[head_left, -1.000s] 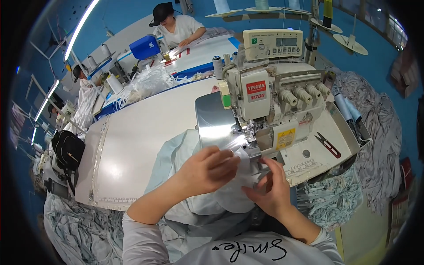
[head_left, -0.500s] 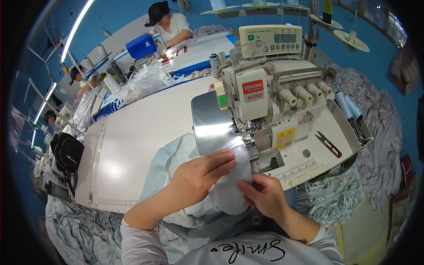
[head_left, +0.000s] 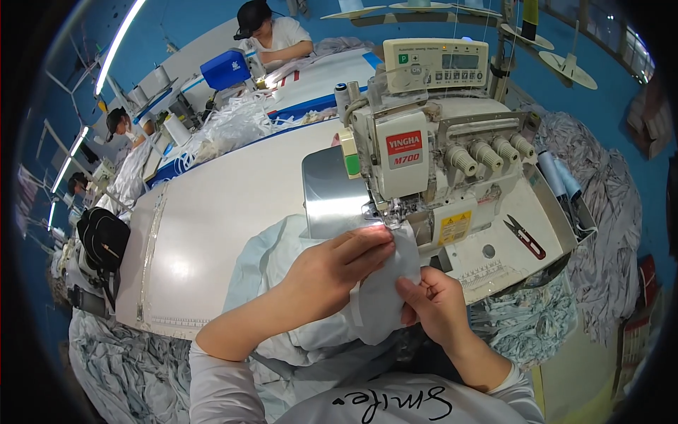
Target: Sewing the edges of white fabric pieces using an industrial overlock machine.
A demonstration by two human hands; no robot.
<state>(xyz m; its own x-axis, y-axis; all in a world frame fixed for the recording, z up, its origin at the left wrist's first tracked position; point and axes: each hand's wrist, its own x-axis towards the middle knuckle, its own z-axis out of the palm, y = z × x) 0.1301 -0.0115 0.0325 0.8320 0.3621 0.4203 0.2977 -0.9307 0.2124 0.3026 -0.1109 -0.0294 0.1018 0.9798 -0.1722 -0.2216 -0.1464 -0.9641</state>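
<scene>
A pale blue-grey cloth piece (head_left: pixel 385 293) runs from the overlock sewing machine's needle area (head_left: pixel 394 212) down toward my lap. Just in front of the presser foot, my left hand (head_left: pixel 339 265) holds the cloth, fingers pressed together and thumb hidden. To its right and nearer me, my right hand (head_left: pixel 438 304) pinches the cloth's right edge between thumb and fingers. More pale fabric (head_left: pixel 282 247) lies bunched under my left forearm. The white overlock machine (head_left: pixel 402 155) stands directly ahead, its needle area lit.
Red-handled thread snips (head_left: pixel 525 237) lie on the machine bed at right. A control box (head_left: pixel 436 65) tops the machine. Heaped fabric (head_left: pixel 593 212) is at right, more (head_left: pixel 127 367) at lower left. A black bag (head_left: pixel 103 239) hangs at the table's left end. People work behind.
Both hands have moved right and the left slightly forward, bringing the cloth closer under the presser foot. The cloth between them has shifted right and lies flatter.
</scene>
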